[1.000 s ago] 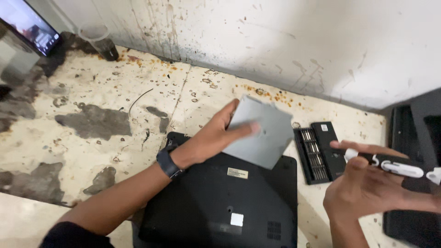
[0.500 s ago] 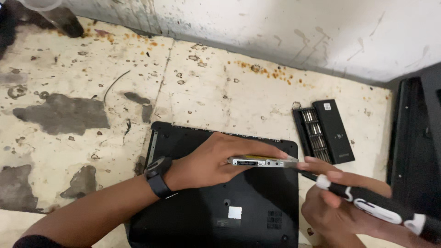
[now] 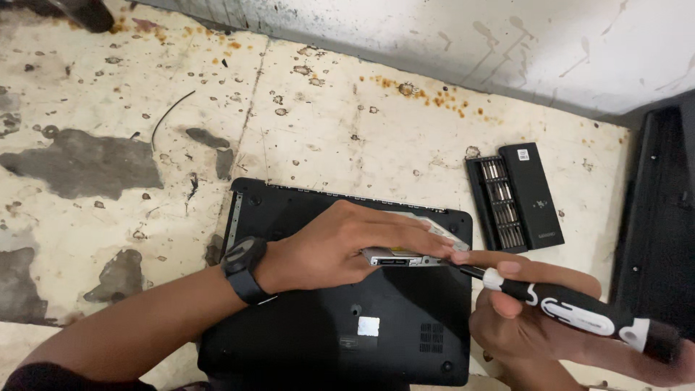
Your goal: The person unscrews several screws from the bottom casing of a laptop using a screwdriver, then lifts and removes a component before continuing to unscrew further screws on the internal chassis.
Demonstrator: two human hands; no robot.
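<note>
A black laptop lies bottom-up on the stained floor. My left hand, with a black watch on the wrist, holds a thin grey optical drive flat over the laptop's upper right part. My right hand grips a black and white screwdriver. Its tip points left and touches the drive's right end, next to my left fingertips.
An open black bit case with rows of metal bits lies on the floor right of the laptop. A black device stands along the right edge. A stained white wall runs across the top.
My left hand lowered the drive from a raised, tilted pose to flat over the laptop. My right hand brought the screwdriver in from the right until its tip met the drive.
</note>
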